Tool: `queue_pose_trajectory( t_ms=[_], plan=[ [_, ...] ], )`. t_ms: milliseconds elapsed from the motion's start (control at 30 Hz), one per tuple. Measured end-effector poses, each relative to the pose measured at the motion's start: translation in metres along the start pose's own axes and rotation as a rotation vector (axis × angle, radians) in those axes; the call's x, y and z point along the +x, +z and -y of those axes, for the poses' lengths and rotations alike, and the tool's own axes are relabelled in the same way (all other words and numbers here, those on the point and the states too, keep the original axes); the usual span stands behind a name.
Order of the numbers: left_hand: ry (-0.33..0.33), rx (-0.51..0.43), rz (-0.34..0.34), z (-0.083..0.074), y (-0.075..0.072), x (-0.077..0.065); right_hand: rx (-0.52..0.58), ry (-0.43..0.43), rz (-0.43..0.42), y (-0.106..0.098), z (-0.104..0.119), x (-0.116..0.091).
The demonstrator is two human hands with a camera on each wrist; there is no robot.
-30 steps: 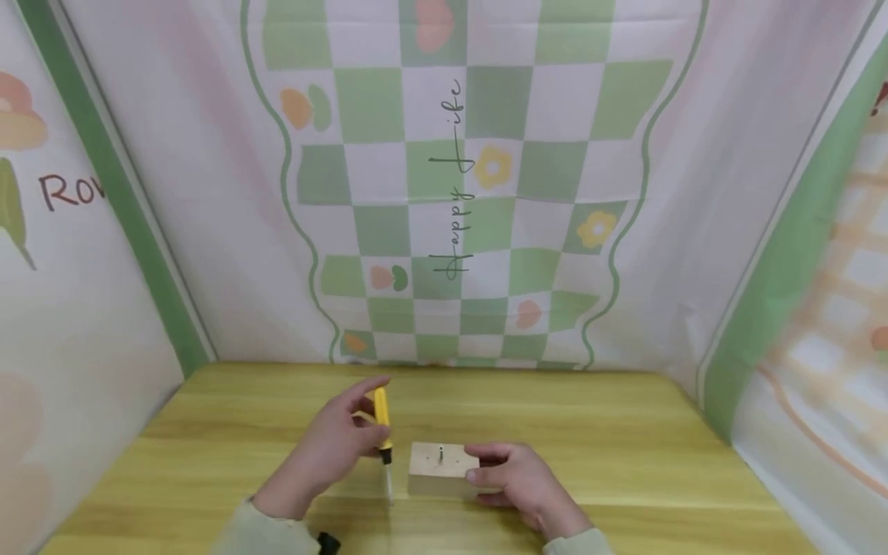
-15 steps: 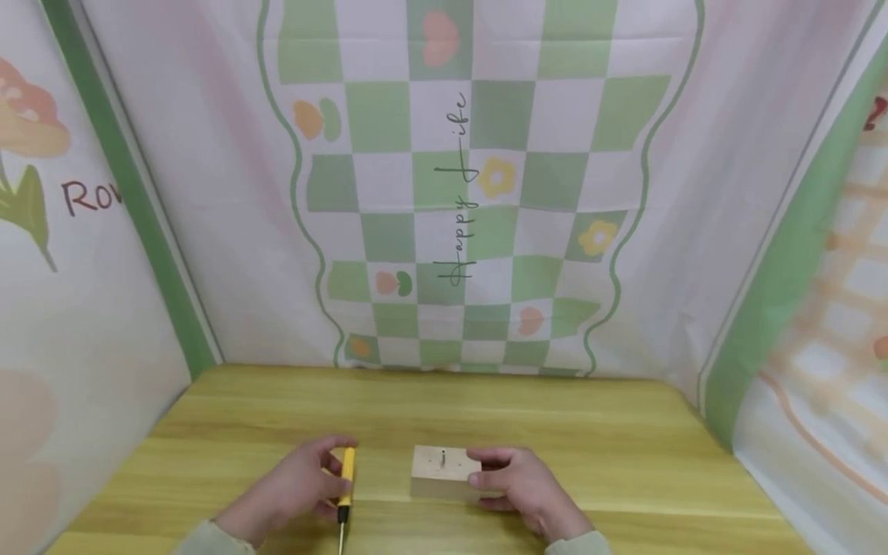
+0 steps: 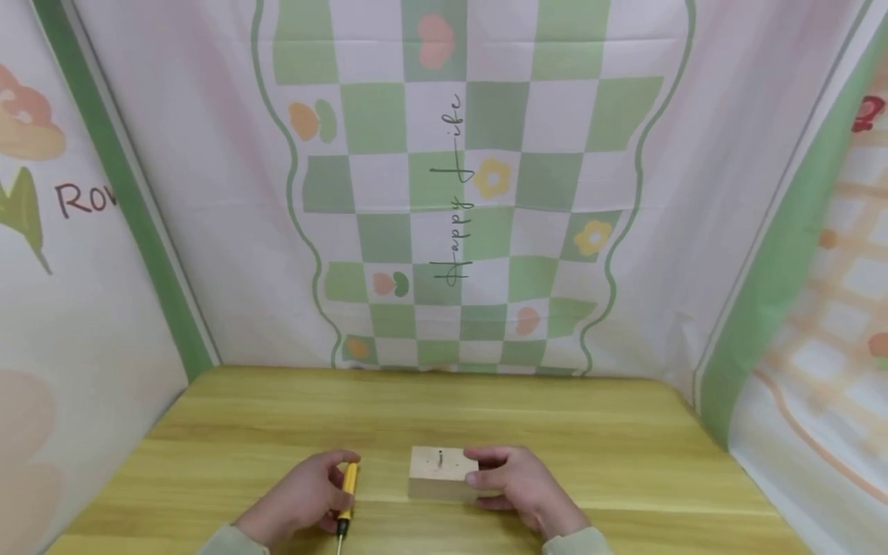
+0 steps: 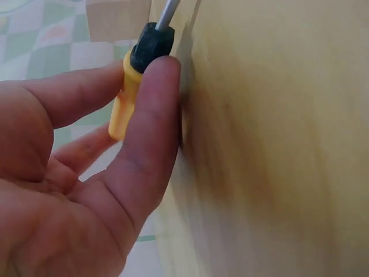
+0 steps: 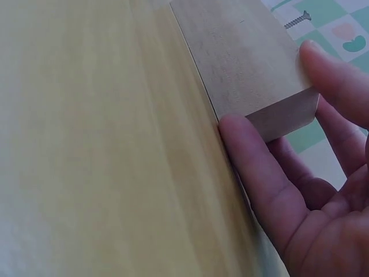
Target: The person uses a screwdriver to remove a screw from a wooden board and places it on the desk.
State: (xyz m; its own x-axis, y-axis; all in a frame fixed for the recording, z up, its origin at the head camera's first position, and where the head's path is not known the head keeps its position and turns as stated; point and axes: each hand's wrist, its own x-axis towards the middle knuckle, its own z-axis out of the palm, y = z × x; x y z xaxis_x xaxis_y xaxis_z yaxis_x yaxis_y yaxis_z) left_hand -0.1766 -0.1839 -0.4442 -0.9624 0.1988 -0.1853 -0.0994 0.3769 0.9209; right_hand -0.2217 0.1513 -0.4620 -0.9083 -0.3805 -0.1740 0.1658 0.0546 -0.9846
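My left hand (image 3: pixel 310 492) pinches a screwdriver by its yellow handle (image 3: pixel 350 484), low over the table to the left of a wooden block. In the left wrist view the screwdriver's black collar (image 4: pixel 152 47) and metal shaft show beyond the fingertips; the tip is out of frame. My right hand (image 3: pixel 522 484) grips the right end of the pale wooden block (image 3: pixel 428 487), which lies flat on the table. A screw (image 3: pixel 440 459) stands upright in the block's top, with small dark holes around it. The right wrist view shows that screw (image 5: pixel 298 20) sticking out, threads exposed.
The wood-grain table (image 3: pixel 590 416) extends behind and to both sides of the hands. A green-and-white checked cloth (image 3: pixel 444 231) hangs at its back edge, with printed side curtains (image 3: pixel 76 308) left and right.
My left hand has lowered the screwdriver from beside the block toward the near left; over the last half second it barely moved. The right hand and block stay in place.
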Motion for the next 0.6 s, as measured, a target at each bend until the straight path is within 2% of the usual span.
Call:
queue_pose_trajectory(
  t_ms=[167, 267, 367, 500, 600],
  plan=[
    [0.007, 0.082, 0.009, -0.003, 0.001, 0.002, 0.005, -0.002, -0.004, -0.001, -0.001, 0.0],
    [0.033, 0.192, -0.023, -0.007, 0.002, 0.001, 0.005, -0.004, -0.005, 0.0, -0.001, 0.0],
    [0.027, 0.289, -0.061, -0.012, 0.003, 0.0, 0.008, -0.005, -0.007, 0.0, -0.001, 0.001],
    [-0.002, 0.346, -0.074, -0.018, 0.003, -0.002, 0.015, -0.009, -0.01, 0.002, -0.001, 0.001],
    [0.025, 0.411, -0.127, -0.021, 0.002, -0.002, 0.018, -0.013, -0.009, 0.003, 0.0, 0.001]
  ],
)
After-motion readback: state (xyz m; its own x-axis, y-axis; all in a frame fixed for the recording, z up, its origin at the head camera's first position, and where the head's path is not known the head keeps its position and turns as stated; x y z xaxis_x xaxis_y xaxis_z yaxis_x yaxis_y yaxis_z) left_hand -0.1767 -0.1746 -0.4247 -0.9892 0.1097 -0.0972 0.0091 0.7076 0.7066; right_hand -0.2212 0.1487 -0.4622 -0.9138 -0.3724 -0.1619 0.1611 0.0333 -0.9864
